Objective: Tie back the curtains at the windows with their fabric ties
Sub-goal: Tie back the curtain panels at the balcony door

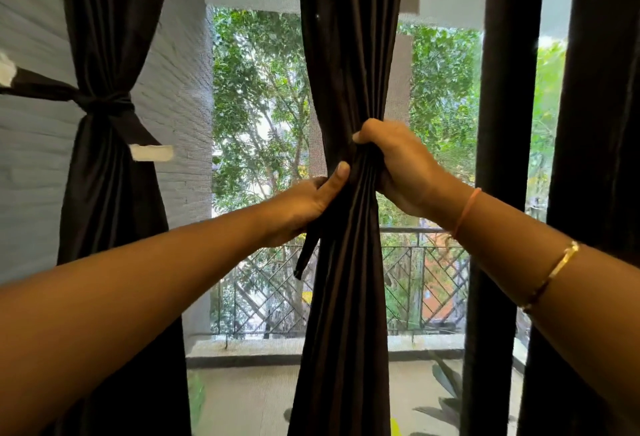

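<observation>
I see a dark brown middle curtain (346,55) with its loose tie (304,259) equally dark, a matching left curtain (114,20) whose knotted tie (104,103) ends in white, a grey brick-patterned wall (31,37), green trees (256,89), a black diagonal-lattice railing (263,297), an orange wrist thread (467,209) and a gold bangle (554,273).

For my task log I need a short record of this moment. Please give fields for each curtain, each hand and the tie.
left curtain: gathered, tied with its fabric tie
middle curtain: bunched at mid-height, not yet tied
right curtain: hangs straight, no tie seen
left hand: grips a dark strip, thumb against the middle curtain
right hand: grips the bunched middle curtain
dark strip: end hangs below the left hand
</observation>
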Available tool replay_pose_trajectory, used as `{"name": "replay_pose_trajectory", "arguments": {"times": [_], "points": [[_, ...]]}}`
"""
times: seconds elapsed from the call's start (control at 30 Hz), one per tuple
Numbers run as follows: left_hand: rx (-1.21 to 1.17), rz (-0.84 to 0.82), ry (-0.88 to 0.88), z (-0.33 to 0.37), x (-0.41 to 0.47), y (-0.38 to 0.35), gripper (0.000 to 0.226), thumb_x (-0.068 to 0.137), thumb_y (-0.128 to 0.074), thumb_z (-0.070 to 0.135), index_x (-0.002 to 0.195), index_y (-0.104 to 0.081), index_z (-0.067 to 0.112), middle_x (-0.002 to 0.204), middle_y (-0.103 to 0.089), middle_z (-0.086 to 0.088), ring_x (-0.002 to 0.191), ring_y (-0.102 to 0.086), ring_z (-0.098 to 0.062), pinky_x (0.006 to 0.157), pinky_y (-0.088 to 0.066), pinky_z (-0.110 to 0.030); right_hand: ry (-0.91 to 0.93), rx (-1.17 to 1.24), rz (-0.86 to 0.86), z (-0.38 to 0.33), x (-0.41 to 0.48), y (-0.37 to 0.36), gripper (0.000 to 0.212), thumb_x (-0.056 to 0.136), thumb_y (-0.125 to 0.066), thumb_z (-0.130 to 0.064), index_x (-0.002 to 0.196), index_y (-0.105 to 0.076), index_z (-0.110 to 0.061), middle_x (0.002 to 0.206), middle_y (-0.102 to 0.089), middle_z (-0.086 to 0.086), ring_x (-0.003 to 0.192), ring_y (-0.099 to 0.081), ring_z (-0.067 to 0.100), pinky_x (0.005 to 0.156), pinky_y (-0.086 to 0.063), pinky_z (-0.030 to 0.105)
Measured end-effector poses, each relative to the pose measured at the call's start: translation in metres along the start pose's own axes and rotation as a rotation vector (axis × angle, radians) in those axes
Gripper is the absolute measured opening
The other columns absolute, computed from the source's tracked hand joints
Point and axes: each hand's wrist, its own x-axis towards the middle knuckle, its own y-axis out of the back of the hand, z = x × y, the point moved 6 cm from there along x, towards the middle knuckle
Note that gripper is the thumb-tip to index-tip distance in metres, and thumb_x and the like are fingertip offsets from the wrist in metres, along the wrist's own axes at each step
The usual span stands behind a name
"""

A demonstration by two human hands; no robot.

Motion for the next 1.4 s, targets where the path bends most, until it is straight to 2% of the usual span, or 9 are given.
{"name": "replay_pose_trajectory", "arguments": {"times": [0.17, 0.43, 0.6, 0.73, 0.9, 0.97, 1.03, 1.17, 1.4], "points": [[-0.133, 0.031, -0.055, -0.004, 0.005, -0.008, 0.089, 0.036, -0.055, 0.083, 0.093, -0.063, 0.015, 0.082, -0.071, 0.000, 0.073, -0.069, -0.014, 0.063, -0.055, -0.024, -0.016, 0.096, -0.041, 0.001, 0.000, -0.002, 0.015, 0.068, -0.049, -0.014, 0.082, -0.045, -0.012, 0.072, -0.034, 0.008, 0.064, -0.037, 0.019, 0.060, -0.030, 0.031], [-0.111, 0.077, -0.027, -0.006, 0.008, -0.009, 0.052, 0.056, -0.061, 0.060, 0.085, -0.067, 0.017, 0.077, -0.074, 0.004, 0.070, -0.070, -0.011, 0.059, -0.054, -0.018, 0.077, -0.339, 0.004, -0.007, -0.002, 0.016, 0.014, 0.089, -0.051, -0.018, 0.078, -0.058, -0.014, 0.069, -0.058, 0.002, 0.062, -0.057, 0.015, 0.056, -0.044, 0.028], [-0.168, 0.050, -0.026, -0.007, 0.008, -0.005, 0.036, 0.062, -0.065, 0.050, 0.083, -0.069, 0.020, 0.080, -0.074, 0.005, 0.073, -0.070, -0.009, 0.059, -0.054, -0.017, 0.140, -0.215, 0.067, 0.005, -0.015, 0.033, 0.025, 0.094, -0.050, -0.035, 0.085, -0.058, -0.013, 0.077, -0.065, -0.005, 0.063, -0.064, 0.004, 0.053, -0.053, 0.028], [-0.178, 0.045, 0.013, -0.008, 0.008, -0.005, 0.041, 0.059, -0.065, 0.051, 0.081, -0.070, 0.017, 0.079, -0.074, 0.002, 0.071, -0.070, -0.011, 0.059, -0.054, -0.019, -0.071, -0.143, 0.066, 0.040, -0.020, 0.036, 0.040, 0.094, -0.030, -0.056, 0.102, -0.058, -0.029, 0.097, -0.065, -0.012, 0.078, -0.065, 0.000, 0.063, -0.053, 0.023], [-0.222, -0.016, 0.033, -0.009, 0.008, -0.007, 0.047, 0.062, -0.062, 0.052, 0.088, -0.068, 0.014, 0.081, -0.074, -0.001, 0.073, -0.071, -0.013, 0.058, -0.055, -0.021, -0.393, -0.064, -0.105, 0.074, -0.033, 0.020, 0.070, 0.074, -0.016, -0.080, 0.109, -0.060, -0.039, 0.109, -0.069, 0.000, 0.099, -0.066, 0.021, 0.079, -0.054, 0.041], [-0.224, -0.032, 0.036, -0.010, 0.008, -0.006, 0.041, 0.068, -0.060, 0.050, 0.088, -0.067, 0.015, 0.080, -0.074, 0.001, 0.072, -0.071, -0.012, 0.058, -0.055, -0.021, -0.402, -0.094, -0.059, 0.072, -0.036, 0.017, 0.080, 0.074, -0.016, -0.080, 0.110, -0.063, -0.026, 0.080, -0.070, 0.002, 0.069, -0.068, 0.016, 0.061, -0.054, 0.031], [-0.195, -0.015, 0.031, -0.011, 0.008, -0.002, 0.034, 0.075, -0.059, 0.047, 0.088, -0.067, 0.016, 0.079, -0.074, 0.002, 0.072, -0.071, -0.011, 0.058, -0.054, -0.020, -0.338, -0.188, 0.000, 0.061, -0.036, 0.017, 0.080, 0.075, -0.015, -0.081, 0.095, -0.065, -0.021, 0.044, -0.049, -0.004, 0.033, -0.042, 0.009, 0.038, -0.034, 0.017], [-0.158, 0.045, -0.005, -0.010, 0.010, 0.004, 0.024, 0.084, -0.059, 0.041, 0.088, -0.066, 0.018, 0.076, -0.074, 0.003, 0.069, -0.070, -0.010, 0.057, -0.054, -0.019, -0.177, -0.165, 0.085, 0.036, -0.032, 0.015, 0.068, 0.082, -0.036, -0.072, 0.110, -0.052, -0.012, 0.050, -0.032, -0.004, 0.036, -0.025, 0.007, 0.037, -0.019, 0.015], [0.086, 0.151, -0.031, -0.001, 0.011, 0.016, 0.021, 0.086, -0.057, 0.044, 0.078, -0.063, 0.026, 0.068, -0.069, 0.007, 0.057, -0.066, -0.003, 0.047, -0.050, -0.018, -0.202, 0.149, 0.030, 0.033, -0.037, 0.003, 0.021, 0.088, -0.061, -0.022, 0.075, -0.046, -0.015, 0.046, -0.043, -0.002, 0.031, -0.032, 0.006, 0.034, -0.031, 0.015]]}}
